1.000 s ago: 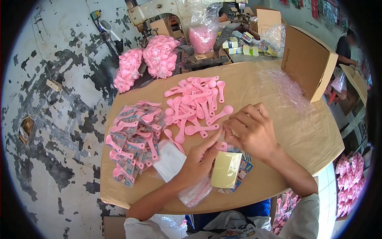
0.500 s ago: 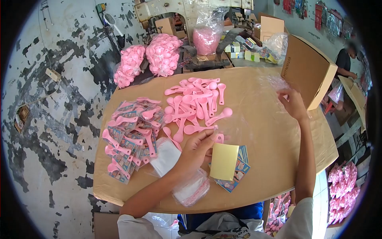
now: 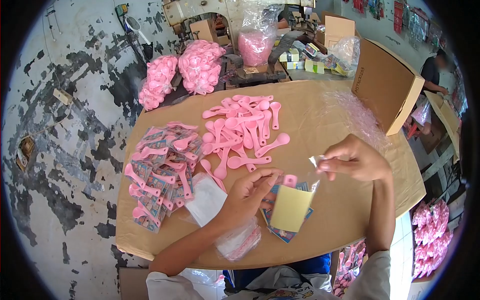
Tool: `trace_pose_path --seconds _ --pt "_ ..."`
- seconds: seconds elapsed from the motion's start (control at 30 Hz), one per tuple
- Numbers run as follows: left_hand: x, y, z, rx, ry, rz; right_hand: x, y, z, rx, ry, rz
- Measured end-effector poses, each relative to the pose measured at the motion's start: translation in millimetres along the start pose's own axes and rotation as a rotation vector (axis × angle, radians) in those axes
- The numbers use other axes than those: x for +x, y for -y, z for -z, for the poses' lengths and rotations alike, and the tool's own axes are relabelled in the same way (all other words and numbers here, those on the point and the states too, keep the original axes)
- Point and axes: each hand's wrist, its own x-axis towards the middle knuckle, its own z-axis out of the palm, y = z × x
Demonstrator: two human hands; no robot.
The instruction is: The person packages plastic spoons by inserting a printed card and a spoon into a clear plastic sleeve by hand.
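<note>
My left hand [image 3: 248, 196] is closed on the top corner of a clear plastic bag. A plain yellow card [image 3: 291, 210] and a pink spoon [image 3: 289, 180], only its handle end showing, appear to be inside that bag. Over to the right, my right hand [image 3: 357, 159] pinches a thin clear plastic strip [image 3: 315, 161] beside the bag's upper right edge; I cannot tell whether the strip is still attached. Under the bag lie printed blue cards [image 3: 285, 236]. Loose pink spoons [image 3: 245, 125] form a heap beyond my left hand.
Packed spoons with cards [image 3: 160, 172] cover the table's left side. White empty bags [image 3: 206, 197] and another bag stack [image 3: 240, 241] lie near my left forearm. Clear plastic scraps [image 3: 362, 117] sit by a cardboard box [image 3: 385, 85]. A person [image 3: 432, 75] is at far right.
My right hand has come back from the plastic scraps towards me and to the left, and now pinches a clear strip by the bag. The bag has tilted and shifted slightly right.
</note>
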Motion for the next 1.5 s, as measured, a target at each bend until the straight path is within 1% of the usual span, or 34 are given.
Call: trace_pose_path --seconds 0.07,0.1,0.13,0.23,0.33,0.43,0.53,0.63,0.73,0.83,1.03,1.07,1.13,1.2,1.27,1.37,1.47,1.5 --pt "-2 -4 -1 -0.066 0.051 0.034 -14 -1 19 -0.006 0.093 0.02" --pt "-1 -7 1 -0.108 0.081 0.058 -18 -2 22 0.07 0.09 0.021" --pt "-1 -8 3 -0.149 0.11 0.082 -18 -3 19 0.058 0.067 0.043" --pt "1 10 2 -0.088 0.238 -0.113 -7 -2 1 -0.003 0.007 0.125" --pt "1 18 -3 0.088 0.201 -0.158 3 7 -17 0.112 -0.028 0.141" --pt "-2 9 -9 -0.072 0.183 -0.063 7 10 -28 0.145 -0.039 0.203" --pt "-3 8 -2 -0.068 0.168 -0.046 6 13 -28 0.115 -0.166 0.163" --pt "-5 -1 0 -0.088 0.098 -0.026 -1 0 -12 0.155 -0.189 0.152" --pt "-5 -3 0 -0.054 0.043 -0.003 -14 -22 17 0.216 -0.015 0.19" --pt "1 6 6 -0.084 -0.003 0.016 -25 -80 57 0.348 0.108 0.089" --pt "5 -2 6 -0.121 -0.05 0.109 -5 -106 57 -0.407 -0.76 -0.11" --pt "6 -2 7 -0.14 -0.051 0.101 -1 -92 51 -0.325 -0.73 -0.058" --pt "6 3 8 -0.171 -0.048 0.106 5 -46 8 -0.147 -0.668 0.029" --pt "4 2 5 -0.179 -0.059 0.084 9 -22 -33 0.19 -0.325 0.071" --pt "3 3 5 -0.181 -0.058 0.064 14 -1 -69 0.037 -0.173 0.183" --pt "5 5 7 -0.181 -0.048 0.047 23 -16 -97 0.413 -0.254 0.039" --pt "6 6 6 -0.169 -0.095 0.04 31 -42 -102 0.488 -0.326 0.11" --pt "5 7 5 -0.144 -0.119 0.035 31 -44 -101 0.485 -0.303 0.105"
